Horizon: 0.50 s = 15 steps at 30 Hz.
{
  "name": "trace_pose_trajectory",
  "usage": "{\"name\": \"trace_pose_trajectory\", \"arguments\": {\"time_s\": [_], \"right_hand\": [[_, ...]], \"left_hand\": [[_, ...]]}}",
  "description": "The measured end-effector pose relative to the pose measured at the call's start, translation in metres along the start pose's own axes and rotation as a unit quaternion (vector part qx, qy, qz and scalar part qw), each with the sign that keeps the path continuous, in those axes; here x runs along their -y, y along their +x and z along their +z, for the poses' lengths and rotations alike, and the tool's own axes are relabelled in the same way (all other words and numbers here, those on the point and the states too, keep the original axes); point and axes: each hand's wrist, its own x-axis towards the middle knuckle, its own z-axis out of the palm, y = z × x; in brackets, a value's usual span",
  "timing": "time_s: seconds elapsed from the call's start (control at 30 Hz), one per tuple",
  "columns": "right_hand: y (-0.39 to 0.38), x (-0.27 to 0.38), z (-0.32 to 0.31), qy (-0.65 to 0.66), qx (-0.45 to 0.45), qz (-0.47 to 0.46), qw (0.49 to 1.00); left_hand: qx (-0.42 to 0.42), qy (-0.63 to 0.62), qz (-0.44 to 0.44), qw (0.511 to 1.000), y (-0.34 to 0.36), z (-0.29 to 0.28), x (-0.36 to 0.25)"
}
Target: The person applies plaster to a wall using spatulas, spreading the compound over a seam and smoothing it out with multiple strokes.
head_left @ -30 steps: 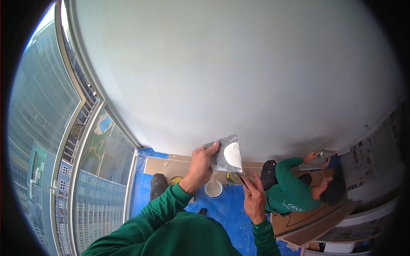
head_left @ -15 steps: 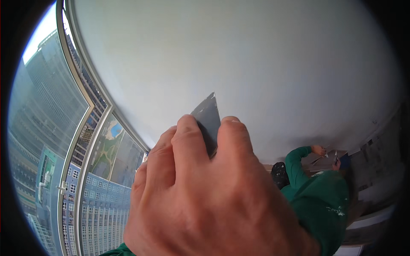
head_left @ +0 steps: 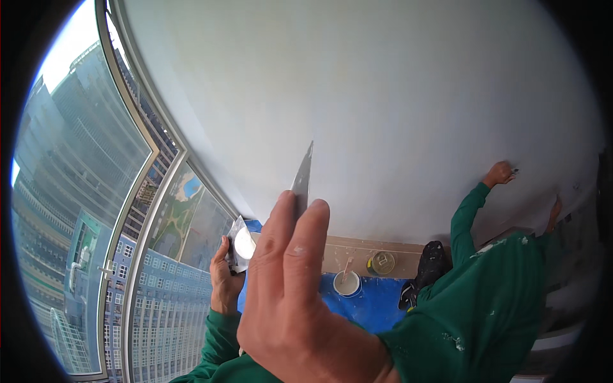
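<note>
My right hand [head_left: 297,306] is raised in the middle of the view, closed around a putty knife. The grey metal blade of the putty knife [head_left: 302,182] sticks up between the fingers, seen nearly edge-on before the pale wall [head_left: 396,127]. Its handle is hidden by the hand. Lower on the left, my left hand [head_left: 225,281] grips the edge of a flat metal filling blade [head_left: 239,239] bearing a smooth mound of white filler [head_left: 244,244]. Part of that blade lies behind my right hand.
A co-worker in a green top [head_left: 491,287] is at the right, one fist [head_left: 500,173] at the wall. Below are a white bucket [head_left: 347,284] with a stirring stick, a round tin [head_left: 382,262] and a blue floor sheet [head_left: 367,309]. A tall window [head_left: 83,191] stands left.
My right hand has drawn back and lower, its blade turned more edge-on. My left hand with the filler has come into view. The co-worker's hand has risen along the wall.
</note>
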Motion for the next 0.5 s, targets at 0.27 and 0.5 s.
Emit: {"name": "trace_pose_trajectory", "arguments": {"time_s": [0.27,0.5], "right_hand": [[-0.089,-0.063,0.192,0.674,-0.317,0.385,0.545],[-0.115,-0.021,0.285,0.946,-0.227,0.212,0.090]], "left_hand": [[0.087,-0.043,-0.040,0.995,0.012,0.060,0.003],[0.096,0.036,-0.098,0.990,-0.008,0.125,0.058]]}}
